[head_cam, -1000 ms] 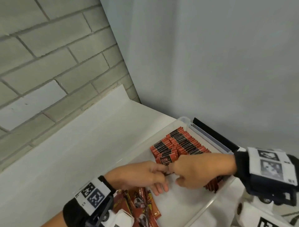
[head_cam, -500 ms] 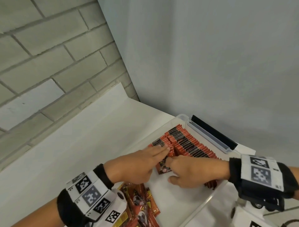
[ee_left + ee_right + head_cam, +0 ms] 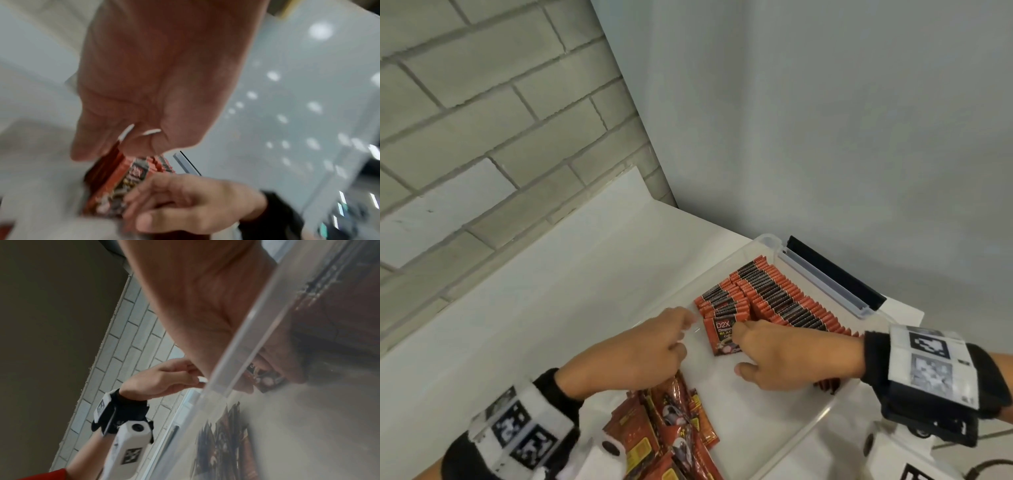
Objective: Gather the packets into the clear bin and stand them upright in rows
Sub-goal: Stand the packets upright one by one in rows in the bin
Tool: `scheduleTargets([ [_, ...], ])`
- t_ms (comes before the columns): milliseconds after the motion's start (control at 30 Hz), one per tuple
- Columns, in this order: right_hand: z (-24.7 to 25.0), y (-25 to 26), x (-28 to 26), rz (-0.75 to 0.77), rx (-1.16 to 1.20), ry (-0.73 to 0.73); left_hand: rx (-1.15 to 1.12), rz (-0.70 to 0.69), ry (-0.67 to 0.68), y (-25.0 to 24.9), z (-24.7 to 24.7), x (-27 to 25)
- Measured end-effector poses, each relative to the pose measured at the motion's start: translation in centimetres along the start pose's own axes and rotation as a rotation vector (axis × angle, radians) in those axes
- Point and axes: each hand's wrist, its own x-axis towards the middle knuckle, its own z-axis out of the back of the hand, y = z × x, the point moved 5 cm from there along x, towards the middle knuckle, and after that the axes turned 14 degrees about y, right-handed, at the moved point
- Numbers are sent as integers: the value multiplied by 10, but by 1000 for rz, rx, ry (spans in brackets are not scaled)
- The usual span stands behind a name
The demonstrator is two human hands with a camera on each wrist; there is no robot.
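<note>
The clear bin [image 3: 768, 241] stands on a white counter and holds a long upright row of red-and-black packets [image 3: 784, 298] beside a shorter row [image 3: 719, 298]. The front packet [image 3: 720, 334] of the short row leans towards me, label showing. My right hand [image 3: 756, 349] grips this packet at its right edge, fingers curled round it [image 3: 123, 183]. Just left of the short row, my left hand [image 3: 681, 329] hovers with fingers curled into the palm [image 3: 144, 133], holding nothing that I can see. Loose packets [image 3: 671, 431] lie piled in the bin's near corner.
A black strip with a clear lid edge [image 3: 832, 274] lies along the bin's far side. Bare white counter [image 3: 551, 291] stretches left of the bin to a brick wall [image 3: 482, 120]. A grey wall [image 3: 825, 120] rises behind the bin.
My left hand has come off the top of the short row, drawn back left and curled its fingers. My right hand stays at the front packet, which now leans with its label showing.
</note>
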Motion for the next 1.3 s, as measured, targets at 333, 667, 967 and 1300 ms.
scheduleTargets([
  [333, 2, -2, -9, -37, 0, -23, -1121, -155, 73, 1, -36, 40],
  [667, -7, -8, -18, -64, 81, 23, -1132, -156, 33, -18, -45, 35],
  [967, -10, -7, -14, -72, 103, 56, -592, -39, -149, -15, -14, 0],
  [1300, -6, -6, -8, -59, 106, 88, 627, -18, 135, -41, -10, 32],
])
